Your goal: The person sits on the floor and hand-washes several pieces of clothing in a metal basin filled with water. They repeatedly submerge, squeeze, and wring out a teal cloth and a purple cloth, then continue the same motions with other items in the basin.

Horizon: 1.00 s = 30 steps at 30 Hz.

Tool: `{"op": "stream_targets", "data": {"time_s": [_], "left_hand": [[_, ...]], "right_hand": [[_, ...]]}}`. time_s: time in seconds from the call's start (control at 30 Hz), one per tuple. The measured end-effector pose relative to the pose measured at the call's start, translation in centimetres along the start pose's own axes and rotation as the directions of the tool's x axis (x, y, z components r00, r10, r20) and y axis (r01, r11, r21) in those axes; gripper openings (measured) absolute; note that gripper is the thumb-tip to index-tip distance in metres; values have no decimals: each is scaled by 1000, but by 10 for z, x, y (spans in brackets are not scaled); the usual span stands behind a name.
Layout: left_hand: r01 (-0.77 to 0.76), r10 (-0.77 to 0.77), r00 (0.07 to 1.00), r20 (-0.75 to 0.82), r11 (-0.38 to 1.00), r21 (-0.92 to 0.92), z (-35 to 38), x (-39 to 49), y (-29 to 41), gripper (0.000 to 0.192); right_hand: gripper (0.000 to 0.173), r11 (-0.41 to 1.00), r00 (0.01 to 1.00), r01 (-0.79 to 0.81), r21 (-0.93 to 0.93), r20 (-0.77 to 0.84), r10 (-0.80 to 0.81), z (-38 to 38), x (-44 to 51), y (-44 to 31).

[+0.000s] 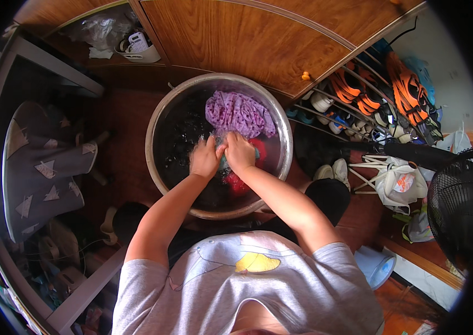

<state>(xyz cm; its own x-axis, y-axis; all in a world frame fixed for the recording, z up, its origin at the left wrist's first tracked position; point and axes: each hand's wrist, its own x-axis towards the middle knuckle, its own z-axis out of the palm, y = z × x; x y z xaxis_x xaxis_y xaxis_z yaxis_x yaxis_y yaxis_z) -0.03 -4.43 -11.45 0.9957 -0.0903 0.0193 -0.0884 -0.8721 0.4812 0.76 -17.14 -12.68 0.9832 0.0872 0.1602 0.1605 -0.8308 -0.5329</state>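
A round metal basin (286, 146) of dark water stands on the floor before me. Inside it, a purple patterned cloth (238, 114) lies bunched at the far side, partly above the water. Red fabric (236, 183) shows beneath and beside my hands. My left hand (205, 157) and my right hand (239, 153) are close together near the middle of the basin, fingers curled. Between them is a bit of wet greenish fabric, with splashing water around it. Their fingertips and the exact hold are blurred, so I cannot tell which hand grips the fabric.
Wooden cabinets (236, 37) rise beyond the basin. At right are a metal shoe rack (345, 106) with shoes and orange fins, a folding stool (370, 173) with bags, a black fan (454, 201) and a light blue bin (374, 268). A grey patterned cover (48, 167) hangs at left.
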Motion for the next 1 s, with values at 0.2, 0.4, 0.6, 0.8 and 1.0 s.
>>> {"op": "stream_targets", "data": {"time_s": [0.2, 0.4, 0.6, 0.8, 1.0], "left_hand": [[150, -158, 973, 168, 987, 61, 3, 23, 5, 39], [185, -184, 968, 173, 983, 8, -15, 34, 13, 47], [-13, 10, 1000, -29, 997, -78, -51, 23, 25, 36], [-399, 388, 914, -120, 913, -86, -66, -21, 7, 27], [-215, 193, 966, -174, 969, -118, -23, -20, 4, 31]], "right_hand": [[19, 985, 972, -130, -112, 184, 149, 8, 25, 4], [27, 972, 925, -231, -39, 302, 232, -7, 40, 2], [19, 981, 994, -105, 162, 7, 105, -33, 24, -11], [18, 977, 998, -30, 211, -41, 39, -56, -18, -24], [21, 983, 977, 27, 180, -213, 13, -19, -18, -16]]}}
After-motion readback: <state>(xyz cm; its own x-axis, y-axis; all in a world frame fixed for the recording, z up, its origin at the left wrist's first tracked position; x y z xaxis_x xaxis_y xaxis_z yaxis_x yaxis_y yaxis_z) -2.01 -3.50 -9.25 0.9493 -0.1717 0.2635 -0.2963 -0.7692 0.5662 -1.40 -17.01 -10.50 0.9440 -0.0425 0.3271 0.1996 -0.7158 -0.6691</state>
